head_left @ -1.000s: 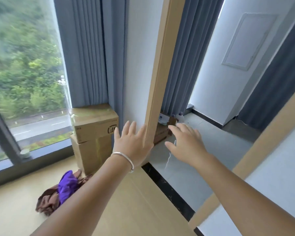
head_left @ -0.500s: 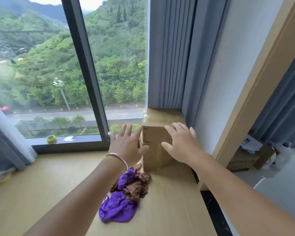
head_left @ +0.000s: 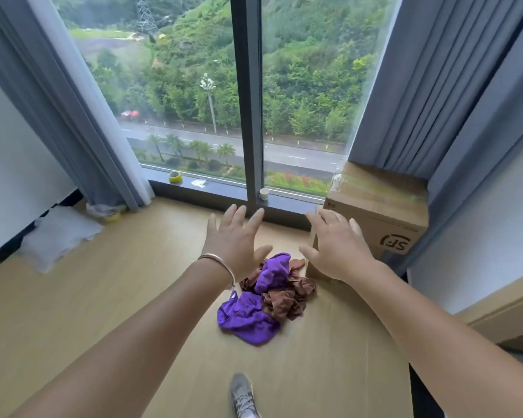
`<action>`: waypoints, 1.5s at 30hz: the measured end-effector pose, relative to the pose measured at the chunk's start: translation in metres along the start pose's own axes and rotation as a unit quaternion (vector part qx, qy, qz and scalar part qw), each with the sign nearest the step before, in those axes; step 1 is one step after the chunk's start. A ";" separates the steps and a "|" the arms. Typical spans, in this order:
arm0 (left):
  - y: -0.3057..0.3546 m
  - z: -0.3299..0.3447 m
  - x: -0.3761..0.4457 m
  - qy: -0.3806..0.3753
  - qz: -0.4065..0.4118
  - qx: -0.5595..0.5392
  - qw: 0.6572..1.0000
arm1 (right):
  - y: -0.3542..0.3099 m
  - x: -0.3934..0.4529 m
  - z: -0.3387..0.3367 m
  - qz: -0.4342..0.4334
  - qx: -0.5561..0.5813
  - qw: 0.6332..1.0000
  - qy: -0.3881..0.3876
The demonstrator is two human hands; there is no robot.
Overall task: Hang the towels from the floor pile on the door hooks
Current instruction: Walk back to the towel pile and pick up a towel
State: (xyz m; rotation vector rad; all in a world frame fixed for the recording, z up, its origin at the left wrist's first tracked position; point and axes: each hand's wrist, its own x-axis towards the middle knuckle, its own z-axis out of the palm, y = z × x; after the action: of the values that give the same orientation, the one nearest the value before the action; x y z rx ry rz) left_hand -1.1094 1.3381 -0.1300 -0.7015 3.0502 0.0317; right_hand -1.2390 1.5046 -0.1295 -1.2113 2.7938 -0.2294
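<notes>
A crumpled pile lies on the wooden floor in front of me: a purple towel (head_left: 248, 319) tangled with a brown towel (head_left: 287, 300). My left hand (head_left: 234, 241), with a silver bangle at the wrist, hovers above and just left of the pile, fingers spread and straight. My right hand (head_left: 335, 245) hovers above and to the right of it, fingers also spread, holding nothing. Neither hand touches the towels. No door or hooks are in view.
A cardboard box (head_left: 378, 209) stands right of the pile against grey curtains (head_left: 429, 86). The window sill (head_left: 221, 191) holds a yellow tape roll (head_left: 175, 177) and a small cup (head_left: 264, 194). A white cushion (head_left: 59, 233) lies at left. My shoe (head_left: 242, 393) is below.
My view has swung left from the door frame to face the window. The towel pile now lies straight ahead and closer. Both hands stay out in front, spread and empty.
</notes>
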 end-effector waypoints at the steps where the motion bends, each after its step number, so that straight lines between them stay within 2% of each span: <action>1: -0.010 0.010 0.007 -0.007 -0.008 -0.003 1.000 | -0.003 0.013 0.010 -0.004 -0.002 1.000 -0.009; 8: -0.080 0.089 0.073 -0.069 -0.053 -0.019 0.996 | -0.022 0.107 0.089 -0.020 -0.023 0.997 -0.077; 13: -0.124 0.171 0.116 -0.145 -0.085 -0.049 0.985 | -0.032 0.168 0.164 -0.027 -0.039 0.986 -0.157; 18: -0.158 0.258 0.146 -0.195 -0.104 -0.078 0.972 | -0.036 0.208 0.252 -0.057 -0.048 0.970 -0.230; 23: -0.193 0.361 0.163 -0.223 -0.162 -0.112 0.955 | -0.042 0.251 0.354 -0.110 -0.051 0.950 -0.289; 29: -0.221 0.518 0.163 -0.244 -0.256 -0.160 0.922 | -0.042 0.309 0.513 -0.196 -0.065 0.929 -0.308; 34: -0.228 0.660 0.154 -0.262 -0.363 -0.252 0.858 | -0.034 0.342 0.650 -0.259 -0.088 0.909 -0.315; 39: -0.230 0.787 0.144 -0.288 -0.395 -0.288 0.823 | -0.027 0.361 0.770 -0.314 -0.104 0.892 -0.309; 45: -0.240 0.892 0.144 -0.272 -0.434 -0.339 0.789 | -0.035 0.387 0.873 -0.339 -0.112 0.882 -0.307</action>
State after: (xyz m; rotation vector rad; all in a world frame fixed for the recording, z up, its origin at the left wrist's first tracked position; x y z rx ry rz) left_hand -1.1280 1.0794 -1.0283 -1.6752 1.8660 1.1116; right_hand -1.3558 1.1094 -0.9916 -1.8716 1.8181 0.3898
